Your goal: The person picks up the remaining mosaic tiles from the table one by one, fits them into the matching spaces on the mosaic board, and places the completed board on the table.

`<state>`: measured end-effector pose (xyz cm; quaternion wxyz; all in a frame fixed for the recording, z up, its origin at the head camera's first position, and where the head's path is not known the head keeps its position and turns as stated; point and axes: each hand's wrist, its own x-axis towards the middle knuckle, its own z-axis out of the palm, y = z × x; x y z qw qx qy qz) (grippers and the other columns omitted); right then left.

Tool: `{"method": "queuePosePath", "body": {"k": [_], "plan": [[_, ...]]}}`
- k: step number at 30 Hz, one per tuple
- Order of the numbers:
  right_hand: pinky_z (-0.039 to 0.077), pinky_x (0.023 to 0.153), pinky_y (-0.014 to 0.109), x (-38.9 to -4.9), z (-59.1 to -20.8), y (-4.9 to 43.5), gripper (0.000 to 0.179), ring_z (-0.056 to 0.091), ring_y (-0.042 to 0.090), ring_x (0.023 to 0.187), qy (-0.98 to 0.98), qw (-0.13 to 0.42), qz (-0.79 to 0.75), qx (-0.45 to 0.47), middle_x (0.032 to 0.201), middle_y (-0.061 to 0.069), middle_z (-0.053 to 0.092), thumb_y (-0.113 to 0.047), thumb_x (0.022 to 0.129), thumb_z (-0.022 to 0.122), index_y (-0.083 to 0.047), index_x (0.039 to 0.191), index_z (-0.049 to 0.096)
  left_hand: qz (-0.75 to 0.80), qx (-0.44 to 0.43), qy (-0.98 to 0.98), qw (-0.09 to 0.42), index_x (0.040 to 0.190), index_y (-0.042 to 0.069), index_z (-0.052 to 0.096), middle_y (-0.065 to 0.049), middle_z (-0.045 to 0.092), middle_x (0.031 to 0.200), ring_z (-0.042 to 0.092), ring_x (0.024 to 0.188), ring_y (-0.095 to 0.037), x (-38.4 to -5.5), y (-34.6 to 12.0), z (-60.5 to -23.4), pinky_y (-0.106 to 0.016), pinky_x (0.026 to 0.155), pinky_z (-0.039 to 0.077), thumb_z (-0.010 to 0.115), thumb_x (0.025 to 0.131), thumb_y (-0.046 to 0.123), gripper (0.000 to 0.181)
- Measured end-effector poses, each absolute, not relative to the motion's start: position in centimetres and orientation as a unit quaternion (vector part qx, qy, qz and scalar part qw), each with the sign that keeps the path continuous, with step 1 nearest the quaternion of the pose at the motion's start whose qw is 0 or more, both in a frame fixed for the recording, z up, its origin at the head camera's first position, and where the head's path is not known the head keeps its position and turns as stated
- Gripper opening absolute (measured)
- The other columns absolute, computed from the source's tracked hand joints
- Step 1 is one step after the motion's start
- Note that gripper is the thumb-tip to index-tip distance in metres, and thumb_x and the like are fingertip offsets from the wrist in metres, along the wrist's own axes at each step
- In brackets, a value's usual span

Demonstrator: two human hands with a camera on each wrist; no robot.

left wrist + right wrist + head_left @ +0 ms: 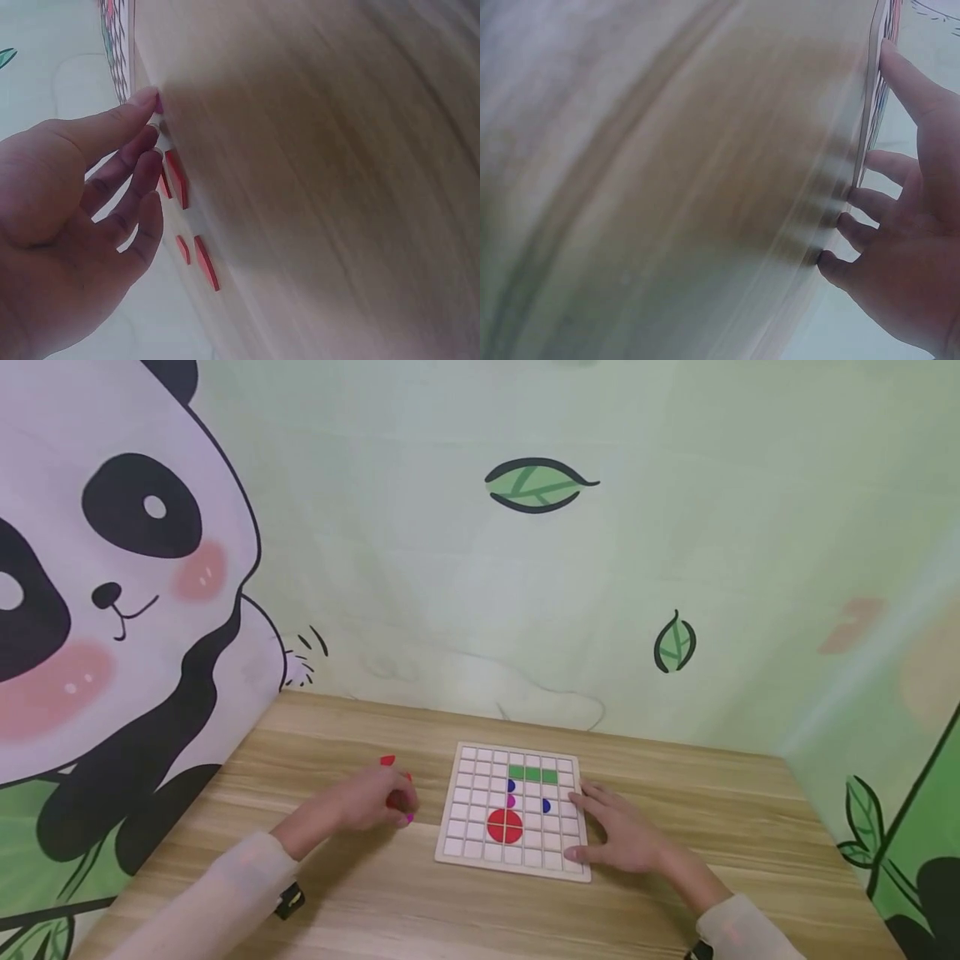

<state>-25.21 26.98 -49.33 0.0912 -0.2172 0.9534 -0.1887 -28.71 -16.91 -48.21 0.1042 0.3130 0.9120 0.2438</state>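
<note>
Board (532,822) lies between left hand (372,797) and right hand (624,832), touching the latter.

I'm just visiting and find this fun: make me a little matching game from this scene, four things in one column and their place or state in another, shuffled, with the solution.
1. Green squares
2. Left hand
3. Red quarter-circles
4. Right hand

A. Together forming a circle
B. Touching the grid board's right edge
C. Three in a row
D. Fingertips on a magenta piece

Pairs: 1-C, 2-D, 3-A, 4-B
</note>
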Motion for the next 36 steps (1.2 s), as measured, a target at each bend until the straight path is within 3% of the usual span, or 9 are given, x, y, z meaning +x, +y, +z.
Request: {"method": "queuePosePath", "body": {"k": [13, 36], "plan": [[0.024, 0.122, 0.066, -25.4, -49.8, 27.1, 0.098, 0.021, 0.046, 0.158, 0.953, 0.096, -0.191, -0.213, 0.172, 0.018, 0.026, -0.065, 0.089, 0.076, -0.008, 0.161, 0.043, 0.245, 0.323, 0.909, 0.095, 0.093, 0.015, 0.074, 0.008, 0.065, 0.09, 0.059, 0.083, -0.01, -29.0, -16.5, -48.7, -0.027, 0.077, 0.055, 0.084, 0.09, 0.005, 0.015], [0.024, 0.121, 0.069, -25.2, -49.1, 26.8, 0.097, 0.021, 0.049, 0.157, 0.951, 0.097, -0.199, -0.216, 0.172, 0.02, 0.025, -0.061, 0.09, 0.077, -0.006, 0.161, 0.042, 0.296, 0.312, 0.896, 0.11, 0.093, 0.016, 0.071, 0.01, 0.066, 0.085, 0.06, 0.083, -0.011, -29.5, -14.7, -47.9, -0.032, 0.077, 0.053, 0.077, 0.098, 0.01, 0.009]]}}
